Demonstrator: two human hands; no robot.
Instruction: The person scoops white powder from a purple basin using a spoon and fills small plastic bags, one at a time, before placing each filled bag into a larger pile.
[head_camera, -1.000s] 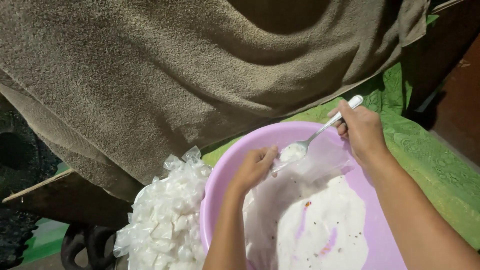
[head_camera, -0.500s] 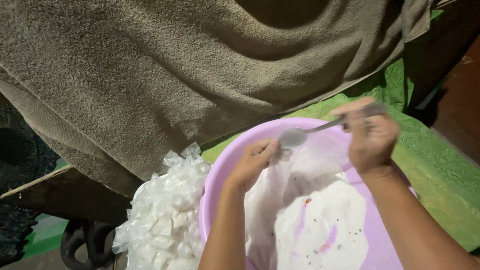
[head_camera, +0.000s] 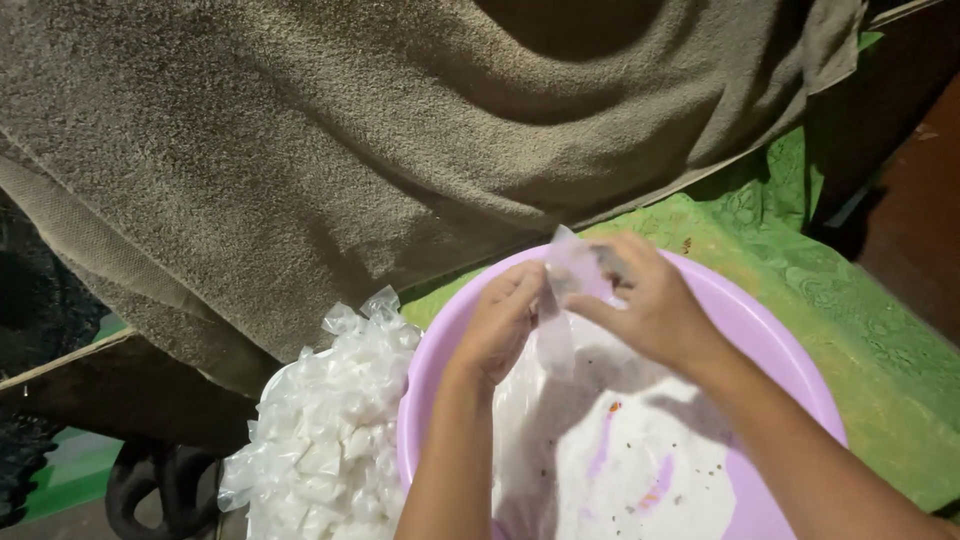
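Note:
My left hand (head_camera: 500, 325) and my right hand (head_camera: 650, 300) meet over a lilac plastic basin (head_camera: 790, 360) and both pinch a small clear plastic bag (head_camera: 562, 290) that hangs between them. My right hand also seems to hold the spoon, whose dark tip shows by the fingers. White powder with red and purple specks (head_camera: 640, 470) fills the basin under the hands.
A heap of small filled clear bags (head_camera: 320, 440) lies left of the basin. A big brown towel (head_camera: 400, 130) hangs across the back. Green patterned cloth (head_camera: 850, 320) covers the surface on the right. A dark wooden edge runs at the lower left.
My right hand brought the spoon from the basin's far right over to my left hand. Both hands now close together on the small bag.

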